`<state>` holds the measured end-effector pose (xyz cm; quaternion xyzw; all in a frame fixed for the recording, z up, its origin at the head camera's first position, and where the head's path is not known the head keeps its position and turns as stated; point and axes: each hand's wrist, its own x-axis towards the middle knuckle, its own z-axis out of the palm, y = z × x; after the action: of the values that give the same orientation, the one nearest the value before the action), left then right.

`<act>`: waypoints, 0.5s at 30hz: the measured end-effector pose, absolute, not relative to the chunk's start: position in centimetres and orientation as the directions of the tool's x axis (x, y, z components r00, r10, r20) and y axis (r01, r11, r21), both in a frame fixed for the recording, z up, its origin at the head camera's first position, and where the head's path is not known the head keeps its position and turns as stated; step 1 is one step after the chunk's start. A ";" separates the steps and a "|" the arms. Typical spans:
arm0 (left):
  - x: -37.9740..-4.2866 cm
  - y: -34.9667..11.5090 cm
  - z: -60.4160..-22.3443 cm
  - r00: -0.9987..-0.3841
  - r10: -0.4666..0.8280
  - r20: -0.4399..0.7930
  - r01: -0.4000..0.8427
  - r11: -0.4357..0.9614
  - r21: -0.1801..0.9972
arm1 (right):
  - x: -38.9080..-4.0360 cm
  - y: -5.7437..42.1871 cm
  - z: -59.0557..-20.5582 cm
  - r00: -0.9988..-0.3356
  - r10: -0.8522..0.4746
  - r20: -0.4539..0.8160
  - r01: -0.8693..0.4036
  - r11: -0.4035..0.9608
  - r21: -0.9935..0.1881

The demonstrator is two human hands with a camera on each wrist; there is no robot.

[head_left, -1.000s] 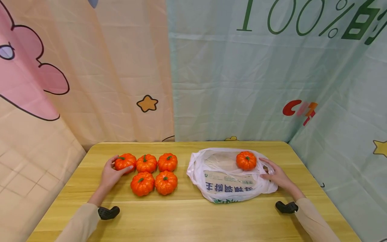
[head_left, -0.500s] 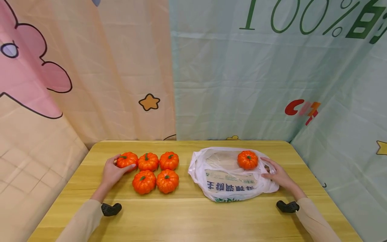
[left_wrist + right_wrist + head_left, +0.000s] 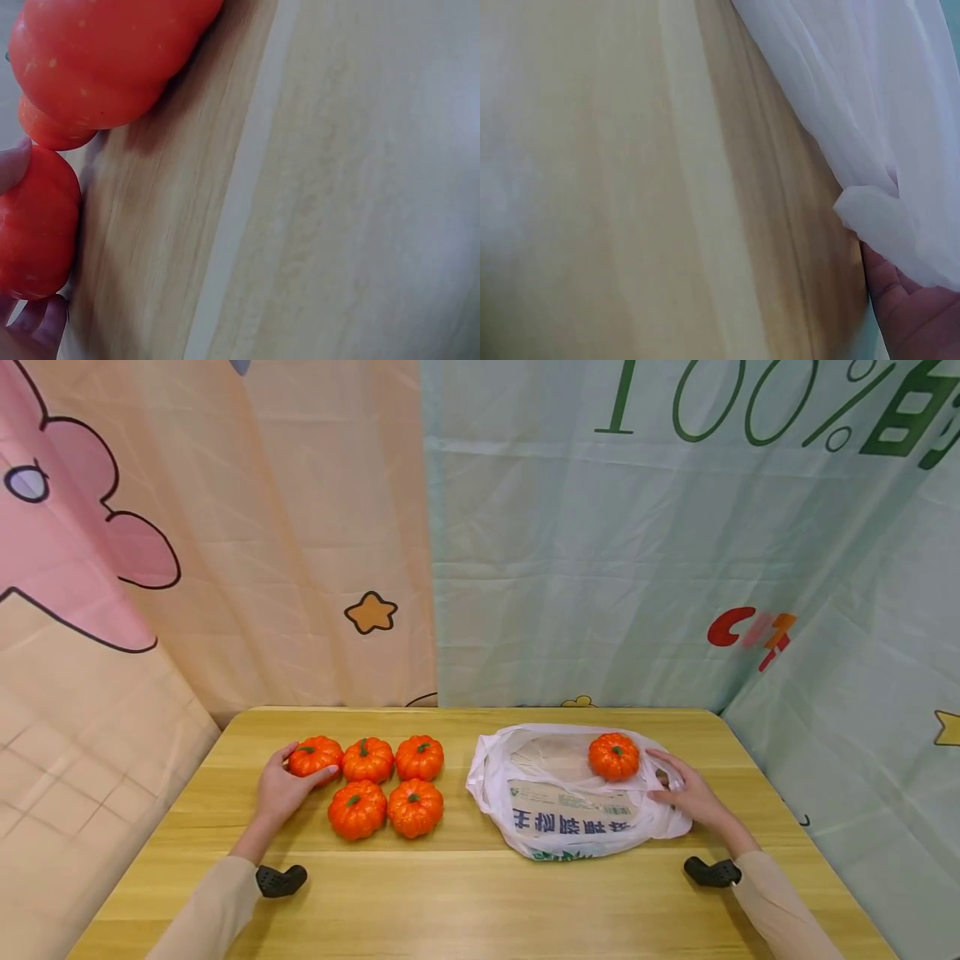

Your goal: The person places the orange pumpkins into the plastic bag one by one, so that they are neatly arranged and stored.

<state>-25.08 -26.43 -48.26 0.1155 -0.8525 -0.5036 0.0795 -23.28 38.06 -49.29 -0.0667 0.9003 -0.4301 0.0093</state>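
My left hand (image 3: 281,789) grips the back-left orange pumpkin (image 3: 316,756), which has a green stem, with thumb and fingers on opposite sides. In the left wrist view the same pumpkin (image 3: 37,225) sits between the thumb and fingers, on the table. Over on the right, a white plastic bag (image 3: 495,793) with dark printing lies with its mouth spread. One small pumpkin (image 3: 613,757) rests at the bag's opening. My right hand (image 3: 693,793) holds the bag's right edge; in the right wrist view, folds of the bag (image 3: 900,225) cover part of the fingers.
Several more pumpkins stand close together beside the held one, including a back-middle one (image 3: 367,761) and a front-left one (image 3: 357,810). The wooden table (image 3: 465,902) meets printed cloth curtains (image 3: 570,568) behind it and at its sides.
The view shifted slightly at first. Both hands keep their places on the pumpkin and the bag; the left wrist turns very slightly to the right.
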 end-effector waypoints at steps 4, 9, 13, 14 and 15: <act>-25.0 -26.3 -48.4 -0.957 -0.290 0.015 -0.120 0.441 0.889 | -23.4 38.1 -49.5 -0.991 -0.127 0.035 -0.105 0.607 -0.788; -24.9 -26.0 -48.2 -0.949 -0.314 0.010 -0.132 0.427 0.894 | -23.4 38.2 -49.6 -0.991 -0.127 0.038 -0.108 0.613 -0.782; -24.8 -25.8 -48.1 -0.946 -0.324 0.004 -0.137 0.413 0.900 | -23.3 38.1 -49.5 -0.989 -0.134 0.056 -0.129 0.624 -0.771; -24.8 -25.8 -48.0 -0.945 -0.327 0.004 -0.138 0.409 0.902 | -23.3 38.1 -49.5 -0.989 -0.133 0.061 -0.132 0.626 -0.769; -24.8 -25.8 -48.0 -0.944 -0.331 0.004 -0.139 0.406 0.903 | -23.2 38.1 -49.5 -0.989 -0.134 0.066 -0.136 0.629 -0.766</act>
<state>-24.84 -25.78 -48.02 0.1408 -0.8335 -0.5264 0.0912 -23.23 38.07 -49.50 -0.0748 0.9025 -0.4242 -0.0012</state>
